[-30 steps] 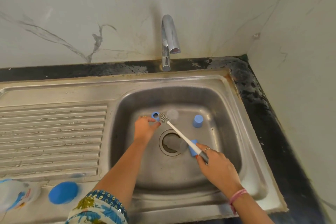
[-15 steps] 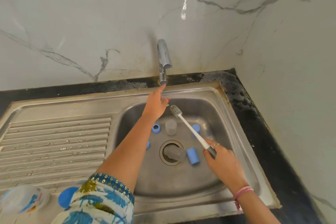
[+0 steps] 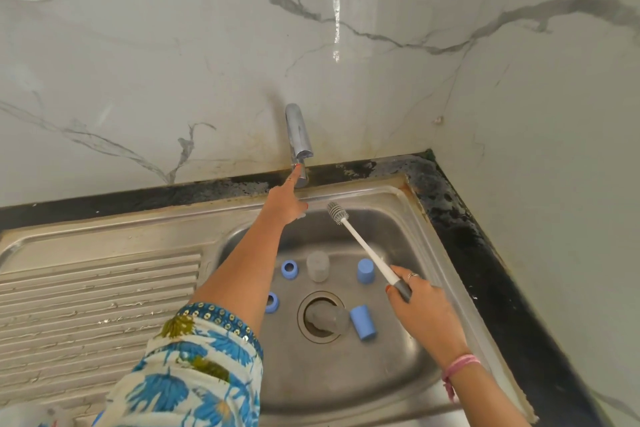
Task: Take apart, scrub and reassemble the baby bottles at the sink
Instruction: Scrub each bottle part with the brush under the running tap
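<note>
Here the left hand point(image 3: 284, 204) reaches one straight finger to the chrome tap point(image 3: 298, 139), best nudged open gently while the right hand point(image 3: 420, 302) grips the white bottle brush point(image 3: 360, 243) above blue and clear bottle parts point(image 3: 363, 322) in the steel sink point(image 3: 363, 378).

I see a steel sink point(image 3: 408, 215) set in a black counter point(image 3: 460, 218). On its basin floor lie two blue rings point(image 3: 289, 269), two blue caps point(image 3: 363, 322) and two clear bottles point(image 3: 317, 265), all below my raised fingertips.

Veined marble walls point(image 3: 173, 62), black countertop point(image 3: 485, 253)
</note>
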Tool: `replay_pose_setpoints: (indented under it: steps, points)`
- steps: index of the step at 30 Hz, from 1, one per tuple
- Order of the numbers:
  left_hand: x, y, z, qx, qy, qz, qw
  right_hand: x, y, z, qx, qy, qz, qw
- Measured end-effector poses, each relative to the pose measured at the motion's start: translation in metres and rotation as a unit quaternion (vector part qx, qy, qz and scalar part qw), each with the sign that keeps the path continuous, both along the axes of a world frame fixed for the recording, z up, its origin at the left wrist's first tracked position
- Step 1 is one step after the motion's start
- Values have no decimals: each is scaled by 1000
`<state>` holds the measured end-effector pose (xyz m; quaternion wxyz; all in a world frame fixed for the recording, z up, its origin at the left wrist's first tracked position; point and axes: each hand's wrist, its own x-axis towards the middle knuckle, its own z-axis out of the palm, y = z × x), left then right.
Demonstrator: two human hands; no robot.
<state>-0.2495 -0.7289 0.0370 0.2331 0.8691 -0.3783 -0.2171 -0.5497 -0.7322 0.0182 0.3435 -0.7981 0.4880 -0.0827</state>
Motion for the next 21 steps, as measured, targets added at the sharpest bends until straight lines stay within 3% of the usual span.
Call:
replay_pose_setpoints:
  steps: [6,12,14,17,21]
  points:
    - [-2,9,-17,-48,188,135,972,0,2,-6,13,8,-7,1000]
    - [-17,27,-46,-100,381,239,888,-2,3,-10,23,7,-12,1000]
    - [-25,26,-52,-139,392,242,877,-2,3,-10,21,1,-17,1000]
    - [-35,22,-47,-193,332,205,900,-2,3,-11,18,-5,-18,1000]
    - [-41,19,-39,-272,300,172,898,-4,5,-12,14,-9,-21,1000]
